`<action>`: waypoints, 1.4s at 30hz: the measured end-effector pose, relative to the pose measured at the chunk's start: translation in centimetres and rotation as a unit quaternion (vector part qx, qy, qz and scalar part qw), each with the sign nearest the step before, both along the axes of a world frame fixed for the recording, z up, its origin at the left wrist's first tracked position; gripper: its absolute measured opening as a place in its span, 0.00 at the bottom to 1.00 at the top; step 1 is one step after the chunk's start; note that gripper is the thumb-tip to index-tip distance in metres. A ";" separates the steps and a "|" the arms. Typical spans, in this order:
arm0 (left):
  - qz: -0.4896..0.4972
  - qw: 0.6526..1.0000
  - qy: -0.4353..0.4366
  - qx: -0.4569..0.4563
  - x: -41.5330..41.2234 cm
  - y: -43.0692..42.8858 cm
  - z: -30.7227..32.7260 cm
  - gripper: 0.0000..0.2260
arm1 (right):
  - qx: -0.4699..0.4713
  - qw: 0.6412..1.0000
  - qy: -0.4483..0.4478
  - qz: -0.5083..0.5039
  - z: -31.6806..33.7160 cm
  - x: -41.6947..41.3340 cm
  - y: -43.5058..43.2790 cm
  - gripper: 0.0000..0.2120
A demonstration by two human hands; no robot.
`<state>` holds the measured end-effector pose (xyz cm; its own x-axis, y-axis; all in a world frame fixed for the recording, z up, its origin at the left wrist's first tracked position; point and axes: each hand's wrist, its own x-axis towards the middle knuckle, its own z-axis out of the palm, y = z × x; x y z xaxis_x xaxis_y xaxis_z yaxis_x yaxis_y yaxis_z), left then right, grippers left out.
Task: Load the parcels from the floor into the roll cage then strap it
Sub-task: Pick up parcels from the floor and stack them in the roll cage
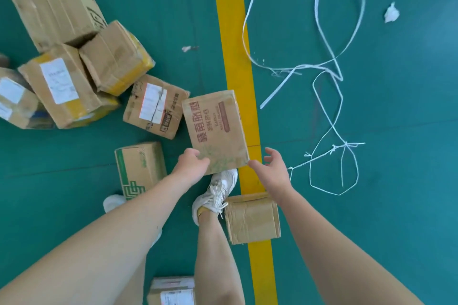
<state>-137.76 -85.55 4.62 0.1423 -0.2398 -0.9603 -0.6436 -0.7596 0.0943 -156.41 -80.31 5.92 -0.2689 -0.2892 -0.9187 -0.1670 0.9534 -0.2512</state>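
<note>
A cardboard parcel with red printed characters (214, 129) is held above the green floor, its far end over the yellow line. My left hand (192, 162) grips its near left corner, fingers curled under the edge. My right hand (273, 168) is at the near right corner with fingers spread and relaxed, a fingertip touching the corner. More cardboard parcels lie on the floor: one with green print (140, 167) by my left forearm, a taped one (252, 218) beside my foot, and a labelled one (155, 106) further out. The roll cage is not in view.
A heap of larger labelled boxes (62, 62) fills the upper left. Loose white strapping cord (329, 67) lies looped on the floor to the right, with a crumpled paper scrap (391, 12) beyond. A yellow floor line (235, 44) runs through the middle. Another parcel (173, 291) sits at the bottom edge.
</note>
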 end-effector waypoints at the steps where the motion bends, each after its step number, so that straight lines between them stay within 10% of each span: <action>1: 0.001 1.000 -0.006 0.004 0.2 0.2 -1.8 0.24 | 0.003 1.000 0.000 0.004 -1.7 -0.1 -0.1 0.36; 12: 0.110 0.992 -0.046 0.039 2.1 2.4 -13.6 0.34 | 0.045 0.997 -0.050 0.047 -15.0 1.9 -0.5 0.38; 21: 0.174 0.985 -0.002 0.021 3.0 3.5 -13.1 0.34 | 0.059 0.997 -0.049 0.003 -13.6 4.2 0.1 0.42; 27: 0.197 0.980 0.017 -0.013 4.7 1.1 -6.4 0.30 | 0.053 0.996 -0.008 -0.070 -7.8 5.3 -1.2 0.35; 32: 0.235 0.971 0.032 0.001 5.7 -1.3 1.1 0.34 | 0.063 0.979 -0.038 -0.190 0.2 7.9 -2.6 0.51; 42: 0.233 0.968 0.087 0.019 10.7 -5.0 23.7 0.37 | 0.008 0.973 -0.091 -0.211 22.4 13.8 -4.3 0.38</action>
<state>-127.04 -90.52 28.31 0.0618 -0.1529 -0.9863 -0.2060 -0.9689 0.1373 -142.59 -84.63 28.30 -0.1937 -0.1731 -0.9657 0.2858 0.9316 -0.2244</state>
